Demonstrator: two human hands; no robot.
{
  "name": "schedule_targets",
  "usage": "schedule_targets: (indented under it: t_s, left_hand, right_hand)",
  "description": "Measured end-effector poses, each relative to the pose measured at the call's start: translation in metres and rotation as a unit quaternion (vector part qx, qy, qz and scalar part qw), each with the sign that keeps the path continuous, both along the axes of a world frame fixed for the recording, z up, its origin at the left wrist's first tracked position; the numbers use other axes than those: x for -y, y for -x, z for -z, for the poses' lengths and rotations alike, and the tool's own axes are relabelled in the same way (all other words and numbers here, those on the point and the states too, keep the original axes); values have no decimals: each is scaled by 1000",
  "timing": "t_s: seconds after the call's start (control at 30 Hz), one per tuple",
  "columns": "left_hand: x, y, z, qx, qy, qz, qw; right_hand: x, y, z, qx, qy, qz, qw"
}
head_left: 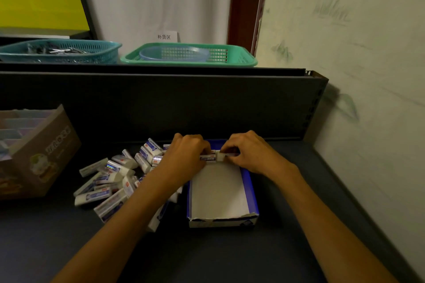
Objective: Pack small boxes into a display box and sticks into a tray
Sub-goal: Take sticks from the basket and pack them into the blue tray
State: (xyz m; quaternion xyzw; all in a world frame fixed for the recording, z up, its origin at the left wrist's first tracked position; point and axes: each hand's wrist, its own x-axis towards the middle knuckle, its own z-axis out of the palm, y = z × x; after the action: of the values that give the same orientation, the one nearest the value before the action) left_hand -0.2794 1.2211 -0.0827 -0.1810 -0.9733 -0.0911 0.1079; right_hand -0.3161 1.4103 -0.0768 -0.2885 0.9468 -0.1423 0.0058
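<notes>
A blue and white display box (251,193) lies open on the dark shelf, its white floor bare. Over its far end, my left hand (186,156) and my right hand (250,151) together hold a small white and blue box (210,158), the fingers of both curled round its ends. A heap of several more small boxes (110,181) lies left of the display box, partly hidden by my left forearm.
A brown carton (39,151) with pastel items stands at the left. On the upper shelf sit a teal basket (59,51) and a green basket (188,55) holding a blue bowl. A wall (368,99) bounds the right side.
</notes>
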Motion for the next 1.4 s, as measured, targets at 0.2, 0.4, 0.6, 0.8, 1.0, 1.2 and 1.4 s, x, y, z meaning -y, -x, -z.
schedule_targets:
  t_s: [0.2, 0.4, 0.6, 0.8, 1.0, 1.2, 1.4]
  left_hand:
    - [-2, 2, 0, 3, 26, -7, 1000]
    - [3, 1, 2, -9, 8, -11, 1000]
    - [0, 3, 2, 2, 10, -18, 1000]
    - [-1, 3, 3, 0, 20, -23, 1000]
    - [-2, 4, 4, -6, 22, -27, 999]
    - [2, 3, 4, -1, 10, -23, 1000]
    - [10, 2, -6, -17, -41, -4, 999]
  right_hand:
    - [3, 0, -1, -15, -23, -2, 1000]
    - [-5, -5, -6, -9, 21, 5, 1000]
    - [-2, -4, -6, -6, 18, 12, 1000]
    - [0, -3, -6, 12, 18, 10, 1000]
    - [2, -2, -5, -1, 8, 8, 1000]
    - [3, -5, -4, -14, 6, 8, 1000]
    - [2, -7, -6, -29, -5, 13, 999]
